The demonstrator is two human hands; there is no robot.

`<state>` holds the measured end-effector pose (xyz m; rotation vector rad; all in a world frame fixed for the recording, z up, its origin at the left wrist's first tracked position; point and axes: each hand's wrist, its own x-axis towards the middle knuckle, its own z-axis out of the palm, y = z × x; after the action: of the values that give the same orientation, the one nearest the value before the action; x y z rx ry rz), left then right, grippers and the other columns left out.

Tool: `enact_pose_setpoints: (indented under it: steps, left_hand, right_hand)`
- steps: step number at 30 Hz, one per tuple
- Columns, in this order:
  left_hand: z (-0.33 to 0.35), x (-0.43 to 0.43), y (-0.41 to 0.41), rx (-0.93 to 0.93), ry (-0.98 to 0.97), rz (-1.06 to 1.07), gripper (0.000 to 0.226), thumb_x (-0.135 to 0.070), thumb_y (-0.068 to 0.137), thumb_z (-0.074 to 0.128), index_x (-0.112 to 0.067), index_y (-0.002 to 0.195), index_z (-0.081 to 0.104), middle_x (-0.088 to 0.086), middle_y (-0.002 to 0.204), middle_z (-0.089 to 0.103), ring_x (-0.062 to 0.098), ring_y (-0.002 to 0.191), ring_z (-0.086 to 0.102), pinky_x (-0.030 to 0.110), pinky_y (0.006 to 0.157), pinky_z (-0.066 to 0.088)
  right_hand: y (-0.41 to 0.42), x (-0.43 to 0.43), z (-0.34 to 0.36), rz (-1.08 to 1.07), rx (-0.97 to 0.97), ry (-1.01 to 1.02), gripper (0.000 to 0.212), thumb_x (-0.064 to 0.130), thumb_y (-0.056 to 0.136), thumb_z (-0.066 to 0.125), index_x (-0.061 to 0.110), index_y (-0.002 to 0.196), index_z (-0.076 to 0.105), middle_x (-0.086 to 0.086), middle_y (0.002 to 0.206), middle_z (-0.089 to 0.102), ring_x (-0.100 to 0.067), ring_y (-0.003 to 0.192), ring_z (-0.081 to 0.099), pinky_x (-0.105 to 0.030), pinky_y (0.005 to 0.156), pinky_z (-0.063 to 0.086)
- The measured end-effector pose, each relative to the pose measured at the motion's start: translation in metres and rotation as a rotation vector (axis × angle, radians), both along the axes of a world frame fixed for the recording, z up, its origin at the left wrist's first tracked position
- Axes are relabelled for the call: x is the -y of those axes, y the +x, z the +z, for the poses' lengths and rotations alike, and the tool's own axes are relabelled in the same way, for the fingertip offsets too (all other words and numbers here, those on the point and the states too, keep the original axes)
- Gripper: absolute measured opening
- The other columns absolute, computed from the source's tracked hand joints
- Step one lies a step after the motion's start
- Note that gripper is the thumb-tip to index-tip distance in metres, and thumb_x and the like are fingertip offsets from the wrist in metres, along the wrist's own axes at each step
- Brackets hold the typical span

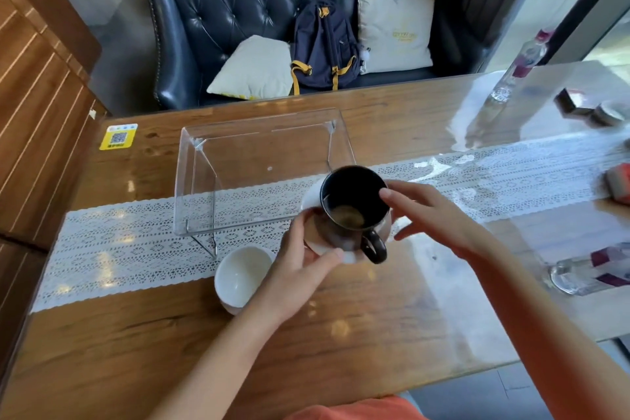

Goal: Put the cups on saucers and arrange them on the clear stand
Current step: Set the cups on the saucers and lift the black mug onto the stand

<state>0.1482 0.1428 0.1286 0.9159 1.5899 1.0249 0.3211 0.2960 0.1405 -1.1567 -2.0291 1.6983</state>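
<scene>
A black cup (353, 201) with its handle toward me stands on a white saucer (312, 196). My left hand (300, 269) grips the saucer's near edge and holds it above the table, at the right front corner of the clear stand (259, 133). My right hand (433, 211) is at the cup's right side, fingers spread, with a fingertip at the rim. A white cup (240, 274) sits on a saucer on the table, just in front of the stand and left of my left hand. Nothing rests on the stand's top.
A white lace runner (136, 245) crosses the wooden table (341, 334) under the stand. Plastic bottles stand at far right (521, 65) and lie at near right (593, 269). Small boxes (576, 102) sit at the right edge. A leather sofa with a backpack (324, 48) is behind.
</scene>
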Motion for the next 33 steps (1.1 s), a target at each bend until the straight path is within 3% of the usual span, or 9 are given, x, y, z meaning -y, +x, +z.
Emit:
enact_pose_setpoints:
  steps: [6, 8, 11, 14, 17, 21, 25, 29, 33]
  left_hand:
    - [0.0, -0.041, -0.061, -0.186, -0.15, -0.018, 0.073, -0.042, 0.086, 0.056, -0.039, 0.14, 0.008, 0.003, 0.103, 0.058, 0.012, 0.087, 0.062, 0.022, 0.062, 0.038]
    - [-0.004, -0.054, -0.08, -0.268, -0.229, -0.022, 0.08, -0.044, 0.087, 0.054, -0.032, 0.144, -0.001, 0.008, 0.093, 0.058, 0.017, 0.085, 0.061, 0.025, 0.061, 0.039]
    - [-0.012, -0.071, -0.101, -0.419, -0.346, -0.058, 0.082, -0.042, 0.088, 0.052, -0.019, 0.148, 0.0, 0.017, 0.126, 0.053, 0.021, 0.091, 0.059, 0.032, 0.068, 0.048]
    - [-0.022, -0.078, -0.111, -0.45, -0.407, -0.109, 0.082, -0.038, 0.089, 0.053, -0.017, 0.149, 0.001, 0.013, 0.104, 0.057, 0.019, 0.083, 0.058, 0.035, 0.073, 0.048]
    - [-0.031, -0.081, -0.111, -0.435, -0.393, -0.146, 0.082, -0.04, 0.089, 0.053, -0.019, 0.148, 0.001, 0.012, 0.114, 0.058, 0.018, 0.087, 0.059, 0.032, 0.067, 0.048]
    - [-0.033, -0.089, -0.105, -0.472, -0.349, -0.214, 0.078, -0.042, 0.088, 0.052, -0.023, 0.147, 0.003, 0.009, 0.112, 0.062, 0.021, 0.088, 0.059, 0.032, 0.069, 0.048]
    - [-0.038, -0.096, -0.089, -0.568, -0.328, -0.289, 0.08, -0.038, 0.09, 0.049, -0.02, 0.147, -0.005, 0.006, 0.094, 0.062, 0.014, 0.071, 0.058, 0.031, 0.056, 0.043]
    - [-0.035, -0.096, -0.09, -0.677, -0.312, -0.301, 0.07, -0.036, 0.087, 0.05, -0.026, 0.143, 0.01, 0.006, 0.091, 0.063, 0.023, 0.076, 0.062, 0.036, 0.064, 0.048]
    - [-0.032, -0.067, -0.102, -0.755, -0.103, -0.053, 0.05, -0.04, 0.086, 0.053, -0.033, 0.131, 0.035, -0.006, 0.089, 0.056, 0.014, 0.08, 0.058, 0.036, 0.068, 0.048]
  right_hand:
    - [-0.068, -0.033, 0.003, 0.084, 0.06, 0.111, 0.049, 0.051, 0.091, 0.043, 0.025, 0.129, 0.058, -0.002, 0.119, 0.068, -0.022, 0.088, 0.069, -0.04, 0.067, 0.061]
    - [-0.087, -0.041, -0.001, 0.111, 0.115, 0.12, 0.054, 0.053, 0.092, 0.04, 0.021, 0.133, 0.054, -0.009, 0.126, 0.063, -0.03, 0.094, 0.068, -0.046, 0.073, 0.061]
    - [-0.105, -0.05, -0.007, 0.148, 0.181, 0.125, 0.056, 0.053, 0.093, 0.038, 0.018, 0.135, 0.052, -0.016, 0.13, 0.059, -0.032, 0.095, 0.068, -0.047, 0.074, 0.061]
    - [-0.112, -0.056, -0.013, 0.207, 0.244, 0.189, 0.057, 0.052, 0.095, 0.035, 0.018, 0.138, 0.048, -0.016, 0.132, 0.058, -0.028, 0.09, 0.068, -0.037, 0.062, 0.061]
    - [-0.108, -0.061, -0.015, 0.242, 0.311, 0.298, 0.056, 0.053, 0.094, 0.034, 0.02, 0.136, 0.051, -0.012, 0.126, 0.064, -0.021, 0.08, 0.067, -0.026, 0.051, 0.054]
    - [-0.092, -0.065, -0.016, 0.23, 0.353, 0.473, 0.05, 0.051, 0.094, 0.037, 0.02, 0.121, 0.065, -0.008, 0.105, 0.07, -0.021, 0.095, 0.056, -0.032, 0.076, 0.044]
    - [-0.072, -0.07, -0.018, 0.181, 0.323, 0.484, 0.046, 0.047, 0.096, 0.038, 0.02, 0.12, 0.066, 0.02, 0.076, 0.045, -0.018, 0.098, 0.044, -0.033, 0.081, 0.036]
    - [-0.063, -0.065, -0.025, 0.103, 0.288, 0.476, 0.049, 0.055, 0.094, 0.035, 0.027, 0.124, 0.062, -0.002, 0.095, 0.06, -0.017, 0.1, 0.053, -0.035, 0.087, 0.043]
    - [-0.049, -0.046, -0.049, -0.358, -0.125, 0.256, 0.029, 0.044, 0.091, 0.045, 0.027, 0.095, 0.069, 0.014, 0.075, 0.061, 0.003, 0.06, 0.053, -0.022, 0.058, 0.04]
